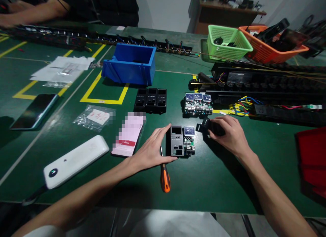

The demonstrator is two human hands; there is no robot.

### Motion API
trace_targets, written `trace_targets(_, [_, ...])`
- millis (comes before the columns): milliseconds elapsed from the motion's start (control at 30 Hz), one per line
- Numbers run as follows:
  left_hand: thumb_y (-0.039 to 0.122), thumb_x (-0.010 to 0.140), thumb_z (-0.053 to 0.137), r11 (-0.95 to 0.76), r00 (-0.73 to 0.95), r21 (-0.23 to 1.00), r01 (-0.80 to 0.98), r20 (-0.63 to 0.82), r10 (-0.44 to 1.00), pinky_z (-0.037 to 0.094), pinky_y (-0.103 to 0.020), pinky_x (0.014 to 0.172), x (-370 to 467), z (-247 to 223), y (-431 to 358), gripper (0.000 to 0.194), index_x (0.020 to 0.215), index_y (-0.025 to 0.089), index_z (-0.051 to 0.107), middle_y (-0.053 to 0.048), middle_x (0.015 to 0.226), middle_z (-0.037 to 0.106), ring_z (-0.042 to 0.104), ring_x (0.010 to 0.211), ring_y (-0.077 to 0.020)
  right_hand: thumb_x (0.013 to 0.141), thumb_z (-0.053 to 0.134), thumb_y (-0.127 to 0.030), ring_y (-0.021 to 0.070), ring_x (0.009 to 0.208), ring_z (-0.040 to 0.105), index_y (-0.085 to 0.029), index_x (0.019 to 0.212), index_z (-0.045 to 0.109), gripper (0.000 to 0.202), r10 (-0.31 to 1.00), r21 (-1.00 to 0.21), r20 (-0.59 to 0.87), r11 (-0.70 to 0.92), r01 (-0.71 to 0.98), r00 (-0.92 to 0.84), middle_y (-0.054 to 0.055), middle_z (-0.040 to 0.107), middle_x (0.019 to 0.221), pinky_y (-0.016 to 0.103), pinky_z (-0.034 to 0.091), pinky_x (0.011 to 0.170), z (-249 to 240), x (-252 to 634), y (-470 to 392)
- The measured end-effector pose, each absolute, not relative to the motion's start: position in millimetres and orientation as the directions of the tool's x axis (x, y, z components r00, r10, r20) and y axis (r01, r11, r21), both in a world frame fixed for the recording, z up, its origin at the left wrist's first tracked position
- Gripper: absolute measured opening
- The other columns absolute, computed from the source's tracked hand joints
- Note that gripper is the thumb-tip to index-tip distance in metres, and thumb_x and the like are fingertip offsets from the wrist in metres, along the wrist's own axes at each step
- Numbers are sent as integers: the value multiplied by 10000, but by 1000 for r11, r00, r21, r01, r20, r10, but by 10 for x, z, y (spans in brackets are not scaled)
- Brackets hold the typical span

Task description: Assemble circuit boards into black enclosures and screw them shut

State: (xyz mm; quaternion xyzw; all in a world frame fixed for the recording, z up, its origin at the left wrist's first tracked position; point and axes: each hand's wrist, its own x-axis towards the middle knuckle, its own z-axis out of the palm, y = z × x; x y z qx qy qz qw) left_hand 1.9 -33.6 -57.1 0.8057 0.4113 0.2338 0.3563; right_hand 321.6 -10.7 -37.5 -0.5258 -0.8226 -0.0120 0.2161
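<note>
While left hand [149, 150] grips housing [177, 140], right hand [233, 135] black part [205, 124], green basket [224, 54] holds dark pieces [218, 40].

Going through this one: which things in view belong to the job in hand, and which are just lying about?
Likely in the job:
dark rectangular plastic casing, touched by the left hand
green circuit board beside it
black part in the right hand
orange-and-black-handled screwdriver

Apparently just lying about:
white oblong device
pink-screened phone
green plastic basket
</note>
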Motion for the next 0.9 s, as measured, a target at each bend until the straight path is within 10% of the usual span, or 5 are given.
trace_targets(167, [482,705,759,-407,549,762,504,81,832,322,-521,1152,24,-575,-339,1037,1511,266,142,-128,1486,349,344,1382,-313,779,689,-298,313,1023,597,-213,1278,518,535,877,-417,426,407,813,-220,131,592,1141,472,518,856,-336,3049,-221])
trace_targets(400, [470,711,757,-406,546,766,499,86,834,320,-531,1152,33,-572,-337,1019,1506,279,148,-124,1478,355,350,1380,-316,868,598,-330,229,808,664,-237,1277,475,437,990,-950,40,80,302,-135,43,666,907,394,555,706,-419,2687,-367])
trace_targets(900, [405,714,760,-434,565,732,525,81,821,302,-492,1171,15,-542,-312,1019,1507,264,136,-114,1504,321,329,1396,-298,775,724,-322,170,697,674,-257,1067,516,364,974,-975,-210,-215,-56,-91,-19,698,791,310,535,645,-564,2598,-364])
